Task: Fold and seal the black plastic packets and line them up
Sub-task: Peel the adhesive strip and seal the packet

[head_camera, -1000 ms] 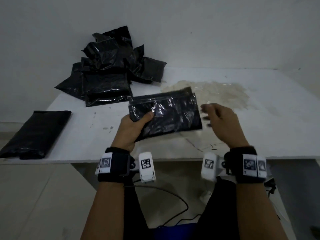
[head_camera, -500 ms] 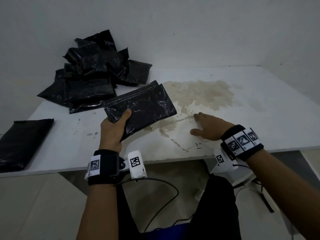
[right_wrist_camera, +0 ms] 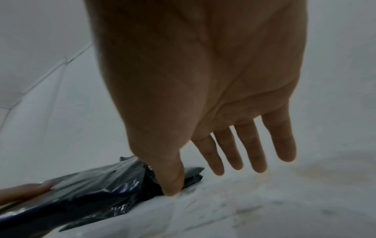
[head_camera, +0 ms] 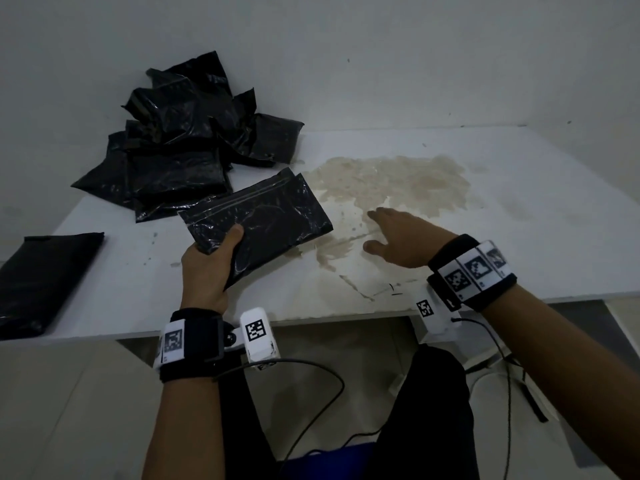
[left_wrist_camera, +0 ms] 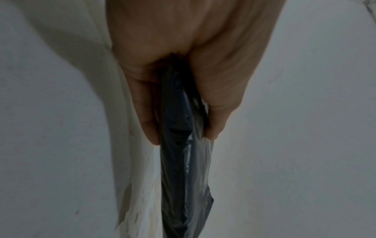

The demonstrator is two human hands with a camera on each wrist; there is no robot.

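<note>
My left hand (head_camera: 211, 261) grips a black plastic packet (head_camera: 266, 220) by its near left corner, thumb on top, and holds it tilted over the white table (head_camera: 519, 209). In the left wrist view the packet (left_wrist_camera: 181, 161) is pinched edge-on between thumb and fingers (left_wrist_camera: 150, 122). My right hand (head_camera: 398, 237) hovers flat just right of the packet with straight, spread fingers (right_wrist_camera: 252, 148) and holds nothing; the packet's end (right_wrist_camera: 97, 185) lies left of its thumb. A heap of black packets (head_camera: 187, 143) lies at the back left. One folded packet (head_camera: 45, 278) lies alone at the table's left end.
A brown stain (head_camera: 391, 181) spreads over the middle of the table. A wall stands right behind the heap. The table's front edge runs under my wrists, with cables (head_camera: 311, 368) hanging below it.
My right hand let go of the packet and moved right, down over the stained table. My left hand carried the packet left and tilted it.
</note>
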